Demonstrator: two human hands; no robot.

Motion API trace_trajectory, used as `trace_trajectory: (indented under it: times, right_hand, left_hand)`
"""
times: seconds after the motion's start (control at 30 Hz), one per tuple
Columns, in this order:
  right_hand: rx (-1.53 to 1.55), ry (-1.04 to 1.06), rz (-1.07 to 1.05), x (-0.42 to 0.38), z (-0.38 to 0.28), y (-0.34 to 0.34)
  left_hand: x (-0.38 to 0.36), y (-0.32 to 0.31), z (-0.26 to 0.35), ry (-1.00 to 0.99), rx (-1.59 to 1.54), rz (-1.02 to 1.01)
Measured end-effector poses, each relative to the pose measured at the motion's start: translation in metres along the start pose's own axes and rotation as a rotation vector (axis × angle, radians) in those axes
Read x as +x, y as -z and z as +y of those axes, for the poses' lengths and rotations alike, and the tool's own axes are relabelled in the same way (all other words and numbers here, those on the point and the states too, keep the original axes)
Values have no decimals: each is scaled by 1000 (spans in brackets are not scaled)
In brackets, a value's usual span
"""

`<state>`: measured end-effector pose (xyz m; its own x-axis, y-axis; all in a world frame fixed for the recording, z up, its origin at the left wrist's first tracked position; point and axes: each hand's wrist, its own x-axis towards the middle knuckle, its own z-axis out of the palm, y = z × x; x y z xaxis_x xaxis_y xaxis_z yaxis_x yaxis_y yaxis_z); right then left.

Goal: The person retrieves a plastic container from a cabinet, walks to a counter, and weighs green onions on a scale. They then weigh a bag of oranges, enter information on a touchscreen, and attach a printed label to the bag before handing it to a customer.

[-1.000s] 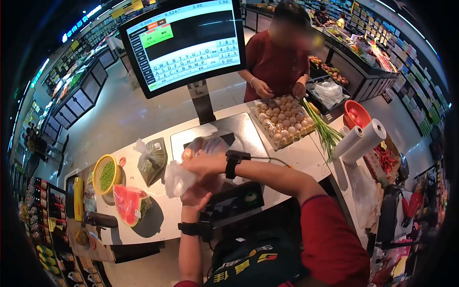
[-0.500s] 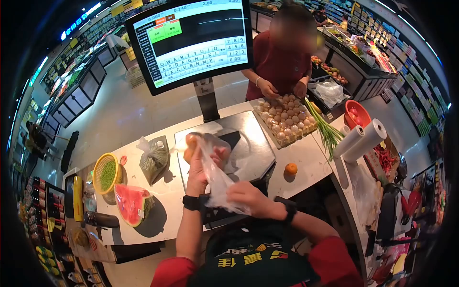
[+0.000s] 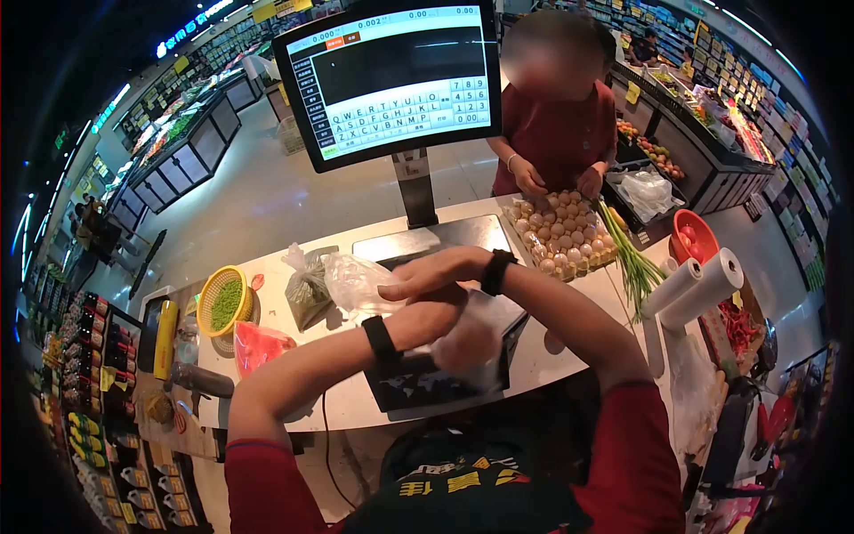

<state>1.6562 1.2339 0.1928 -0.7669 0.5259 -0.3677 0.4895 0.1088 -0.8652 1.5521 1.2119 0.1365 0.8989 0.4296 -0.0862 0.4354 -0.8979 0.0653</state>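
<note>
A clear plastic bag (image 3: 466, 349) with round, reddish-brown produce in its bulging end hangs blurred over the front of the scale. My forearms cross above the scale. My left hand (image 3: 432, 317) is closed around the bag's gathered neck, next to the bulging end. Over it lies my right hand (image 3: 436, 272), at the loose, whitish top (image 3: 354, 283) of the bag, which spreads out to the left. Most of my fingertips are hidden by the overlap. Behind my hands is the metal scale plate (image 3: 476, 233), partly covered.
A touchscreen (image 3: 391, 84) stands behind the scale. To the left are a tied bag of greens (image 3: 310, 294), a yellow basket (image 3: 224, 301) and a watermelon piece (image 3: 260, 345). Eggs (image 3: 562, 233), scallions (image 3: 630, 258) and bag rolls (image 3: 703, 289) are right. A person (image 3: 556, 133) stands opposite.
The bag has come off the scale plate toward me, and its bulging end has swung down to the right. My right hand has crossed over my left. The green tiles on the screen are gone.
</note>
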Motion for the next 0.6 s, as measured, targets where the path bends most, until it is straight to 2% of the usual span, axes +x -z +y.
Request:
trace_trajectory:
  times: [0.07,0.13,0.17,0.2,0.27,0.3,0.37,0.4,0.47,0.53,0.57,0.6]
  right_hand:
    - [151,10,-94,-7,-3,4]
    - [157,102,62,-18,-19,4]
    - [266,209,228,-11,-14,1]
    - [166,278,335,-6,-7,15]
    - [629,113,603,2,16,32]
    - [728,177,674,11,33,41]
    - [925,331,837,-1,43,49]
    - [1003,344,839,-5,54,52]
    - [1048,419,1027,0,69,53]
    - [979,450,1211,5,79,49]
    - [607,336,1378,12,87,46]
    - [223,207,1504,20,95,42]
  left_hand:
    - [-7,4,9,-5,182,44]
    - [-12,10,11,21,290,62]
    - [-11,14,9,32,305,57]
    - [-10,21,6,38,320,63]
    - [-12,42,0,16,291,55]
    - [-10,36,-17,-100,386,321]
    - [-7,42,-26,-220,547,555]
    - [-11,58,-20,-205,636,510]
    - [-13,54,-28,-158,696,468]
    - [-1,64,-22,92,514,226]
    - [5,67,-20,224,427,109]
    - [11,65,-23,238,403,142]
